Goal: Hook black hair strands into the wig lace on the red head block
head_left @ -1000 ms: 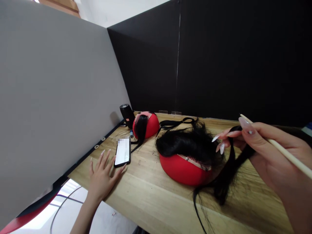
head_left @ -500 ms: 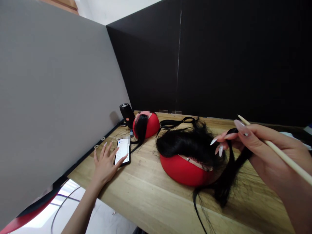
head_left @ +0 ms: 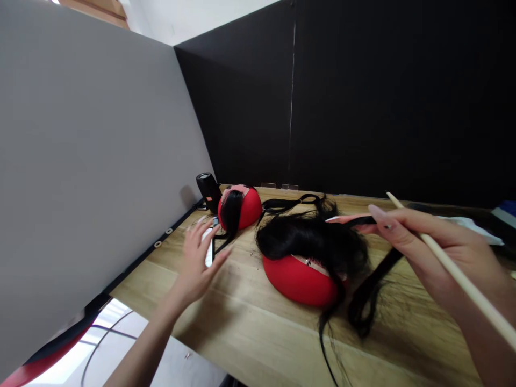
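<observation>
My left hand hovers above the phone, fingers spread and holding nothing; it covers much of the phone. Between thumb and forefinger, my right hand pinches a lock of black hair. A pale, thin-tipped stick rests across the same hand, its tip pointing up and away. Left of my right hand is a red dome-shaped form, with a mass of black hair over its top and a light band along the hair's edge. A long hair bundle hangs down to the table.
A smaller red form with black hair stands farther back, beside a black cylindrical speaker. Tied hair lies behind the larger form. Grey and black partitions border the wooden table. White tissue lies at the right.
My left hand has lifted off the phone and moved right. My right hand has shifted slightly left with the hair lock, over the larger form's right side.
</observation>
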The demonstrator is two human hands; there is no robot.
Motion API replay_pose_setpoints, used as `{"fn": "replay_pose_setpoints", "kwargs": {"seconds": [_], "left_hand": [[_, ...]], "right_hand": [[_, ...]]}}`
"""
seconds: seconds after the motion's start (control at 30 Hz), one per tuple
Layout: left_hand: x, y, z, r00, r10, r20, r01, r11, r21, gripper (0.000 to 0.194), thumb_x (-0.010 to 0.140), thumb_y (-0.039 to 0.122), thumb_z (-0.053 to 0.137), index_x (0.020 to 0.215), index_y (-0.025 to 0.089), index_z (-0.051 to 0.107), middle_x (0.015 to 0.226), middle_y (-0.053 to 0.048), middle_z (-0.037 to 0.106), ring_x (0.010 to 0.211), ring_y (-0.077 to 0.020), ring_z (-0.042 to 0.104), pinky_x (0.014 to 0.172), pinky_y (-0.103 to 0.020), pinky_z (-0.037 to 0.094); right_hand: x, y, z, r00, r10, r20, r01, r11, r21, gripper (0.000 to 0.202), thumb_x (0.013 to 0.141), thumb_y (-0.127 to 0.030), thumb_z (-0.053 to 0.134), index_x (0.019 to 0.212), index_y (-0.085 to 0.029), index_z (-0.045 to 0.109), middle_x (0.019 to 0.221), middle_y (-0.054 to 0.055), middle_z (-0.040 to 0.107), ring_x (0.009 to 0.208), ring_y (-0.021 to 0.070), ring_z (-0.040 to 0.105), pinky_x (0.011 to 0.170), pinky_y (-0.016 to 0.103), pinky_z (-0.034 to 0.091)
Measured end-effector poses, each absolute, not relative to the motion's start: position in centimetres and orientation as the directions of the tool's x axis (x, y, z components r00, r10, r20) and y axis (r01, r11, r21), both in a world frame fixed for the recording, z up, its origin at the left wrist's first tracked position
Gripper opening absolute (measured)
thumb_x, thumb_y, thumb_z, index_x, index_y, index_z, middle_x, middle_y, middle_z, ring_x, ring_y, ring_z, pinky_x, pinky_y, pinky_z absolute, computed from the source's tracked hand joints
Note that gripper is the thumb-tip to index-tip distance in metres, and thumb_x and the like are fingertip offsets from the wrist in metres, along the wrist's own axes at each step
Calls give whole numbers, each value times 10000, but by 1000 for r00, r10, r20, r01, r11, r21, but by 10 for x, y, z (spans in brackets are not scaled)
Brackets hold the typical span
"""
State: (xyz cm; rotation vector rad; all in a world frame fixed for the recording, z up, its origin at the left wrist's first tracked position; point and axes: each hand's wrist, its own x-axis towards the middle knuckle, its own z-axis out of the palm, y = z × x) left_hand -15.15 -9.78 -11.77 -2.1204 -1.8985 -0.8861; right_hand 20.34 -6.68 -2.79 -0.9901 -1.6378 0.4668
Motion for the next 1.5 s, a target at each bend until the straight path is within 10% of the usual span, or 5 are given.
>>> {"fn": "replay_pose_setpoints", "kwargs": {"seconds": [0.3, 0.93, 1.1, 1.23, 1.5], "left_hand": [[7, -69, -26, 616, 625, 479, 538, -778, 324, 439, 878, 475, 598, 1163, 144, 552, 1439, -138, 467, 1419, -232, 322, 1213, -457, 201], [35, -48, 1, 573, 504, 647, -161, -705, 691, 299, 992, 224, 427, 802, 148, 646, 1255, -70, 598, 1256, -211, 536, 1107, -365, 426], [30, -50, 0, 552, 602, 577, 140, -748, 648, 253, 922, 358, 578, 1044, 142, 630, 1293, -108, 577, 1232, -233, 538, 1086, -365, 414], [30, -52, -3, 583, 563, 586, 306, -820, 483, 650, 801, 416, 722, 1338, 176, 446, 1391, -121, 520, 1313, -250, 465, 1120, -407, 359], [32, -51, -2, 701, 555, 448, 343, -813, 470, 262, 951, 267, 535, 1161, 113, 568, 1134, -77, 676, 1073, -179, 619, 958, -280, 450]], "right_hand": [[202, -78, -19, -293, 785, 545, 392, 619, -681, 212, 876, -453, 608, 864, -321, 773, 843, -19, 763, 704, 162, 711, 561, 172, 559], [217, -74, -7, -278, 724, 631, 424, 682, -596, 359, 937, -419, 510, 646, -280, 668, 586, -17, 643, 546, 137, 623, 524, 187, 521], [226, -73, -13, -241, 769, 592, 510, 619, -597, 423, 934, -492, 480, 611, -258, 620, 520, -5, 600, 451, 146, 569, 424, 216, 471], [236, -72, -23, -173, 788, 591, 669, 535, -516, 330, 918, -529, 493, 783, -297, 685, 586, -3, 655, 476, 164, 595, 376, 214, 438], [239, -73, -27, -302, 719, 626, 720, 602, -344, 343, 918, -571, 446, 955, -390, 734, 809, -17, 759, 584, 185, 693, 412, 220, 516]]}}
